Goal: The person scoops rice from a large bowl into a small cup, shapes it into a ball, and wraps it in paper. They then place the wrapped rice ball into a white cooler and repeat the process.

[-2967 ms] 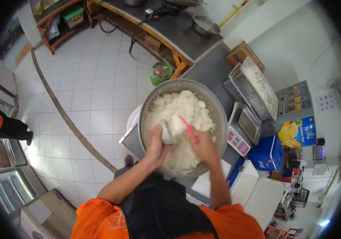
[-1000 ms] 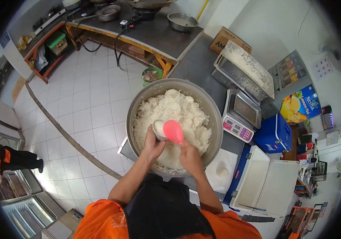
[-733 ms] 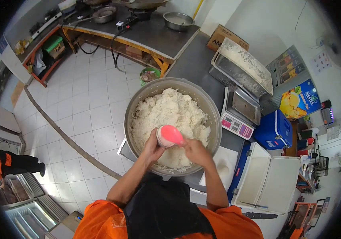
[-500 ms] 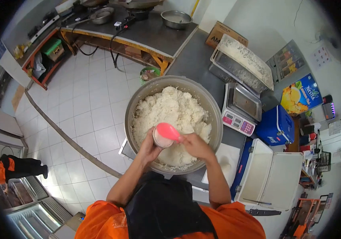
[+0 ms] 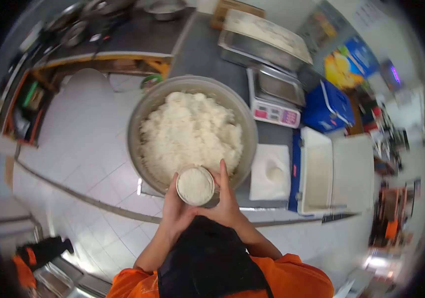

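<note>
A small round cup [image 5: 195, 186], filled to the rim with white rice, is held over the near edge of a big metal pot. My left hand [image 5: 172, 206] is wrapped round the cup's left side. On the other side, my right hand [image 5: 225, 203] curves against the cup, thumb below it and one finger pointing up. Cooked rice [image 5: 187, 134] lies heaped inside the wide pot [image 5: 245, 129], just beyond my hands. The pink spoon is not visible.
A digital scale [image 5: 275, 111] stands right of the pot, with a rice-crusted metal container [image 5: 267, 39] behind it. A white cloth [image 5: 259, 186] lies nearby. Further right are a blue cooler [image 5: 329, 107] and an open white cooler [image 5: 317, 171]. Another person [image 5: 38, 253] is at far left.
The pink spoon has gone from sight, and my right hand has moved onto the cup's side. The cup now shows its rice-filled top. The view has shifted and blurred.
</note>
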The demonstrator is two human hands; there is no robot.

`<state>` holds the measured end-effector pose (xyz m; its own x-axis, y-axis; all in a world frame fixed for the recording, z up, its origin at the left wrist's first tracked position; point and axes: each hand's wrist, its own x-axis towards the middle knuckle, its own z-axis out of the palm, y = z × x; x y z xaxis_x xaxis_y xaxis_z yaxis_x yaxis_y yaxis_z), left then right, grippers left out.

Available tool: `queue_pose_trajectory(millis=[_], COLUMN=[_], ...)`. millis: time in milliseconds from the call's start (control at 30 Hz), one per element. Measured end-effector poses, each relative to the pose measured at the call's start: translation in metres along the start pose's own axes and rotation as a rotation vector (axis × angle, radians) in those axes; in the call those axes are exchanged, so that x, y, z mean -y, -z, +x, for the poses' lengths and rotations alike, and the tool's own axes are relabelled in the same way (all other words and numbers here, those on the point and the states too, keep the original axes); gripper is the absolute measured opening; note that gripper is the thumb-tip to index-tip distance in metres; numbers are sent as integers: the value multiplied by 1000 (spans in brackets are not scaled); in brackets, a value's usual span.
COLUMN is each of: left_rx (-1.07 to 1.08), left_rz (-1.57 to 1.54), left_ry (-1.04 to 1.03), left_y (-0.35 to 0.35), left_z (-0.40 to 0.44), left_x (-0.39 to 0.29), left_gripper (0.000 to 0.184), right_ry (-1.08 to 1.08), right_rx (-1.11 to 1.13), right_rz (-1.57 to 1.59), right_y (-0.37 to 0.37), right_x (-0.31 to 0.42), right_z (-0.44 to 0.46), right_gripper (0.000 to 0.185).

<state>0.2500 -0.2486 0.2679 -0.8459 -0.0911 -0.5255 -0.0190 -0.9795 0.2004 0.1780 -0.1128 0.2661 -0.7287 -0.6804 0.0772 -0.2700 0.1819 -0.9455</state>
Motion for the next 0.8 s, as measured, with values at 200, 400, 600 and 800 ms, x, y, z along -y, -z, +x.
queue_pose_trajectory(millis=[200,400,600,800], left_rx=[142,-182,-64,35], left_rz=[227,513,941,1501], left_ry=[419,692,532,127], left_y=[-4,36,63,62], left_z=[7,20,59,121], left_x=[68,105,176,260], left_gripper=[51,46,45,39], right_ry=[-85,-196,-160,-191], right_rx=[-430,-552,-377,-401], right_rz=[21,-135,-151,-93], right_y=[34,78,78,202], right_x=[-37,-144,-284,-241], right_z=[-92,-123,-81,-146], right_gripper=[131,123,110,57])
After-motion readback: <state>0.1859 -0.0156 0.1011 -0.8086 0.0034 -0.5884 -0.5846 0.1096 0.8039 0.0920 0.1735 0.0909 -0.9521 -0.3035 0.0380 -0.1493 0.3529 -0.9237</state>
